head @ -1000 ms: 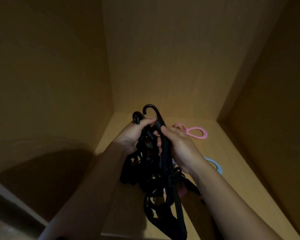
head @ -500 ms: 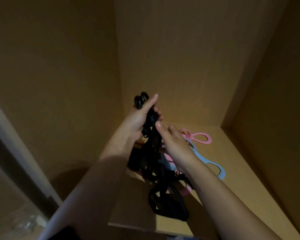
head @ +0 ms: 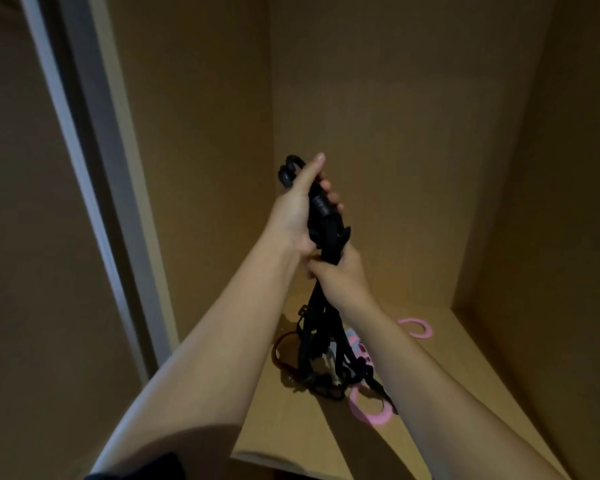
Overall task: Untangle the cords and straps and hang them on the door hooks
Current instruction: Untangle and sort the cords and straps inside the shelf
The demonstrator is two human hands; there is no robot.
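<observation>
Left hand (head: 297,206) closed on the black bundle (head: 321,323) near its hooks (head: 288,171); right hand (head: 340,271) clenched just below. Tails trailed onto the shelf (head: 447,358) underneath. Looked light, limp, snag-prone; best gripped at the stiff hooks.

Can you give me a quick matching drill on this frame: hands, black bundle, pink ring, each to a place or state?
Column 1:
1. left hand
2. right hand
3. black strap bundle
4. pink ring

Column 2:
a. lies on the shelf by the far right corner
b. grips the bundle near its hooked top
c. hangs down to the shelf
d. grips the bundle lower down

Pairs: 1-b, 2-d, 3-c, 4-a
</observation>
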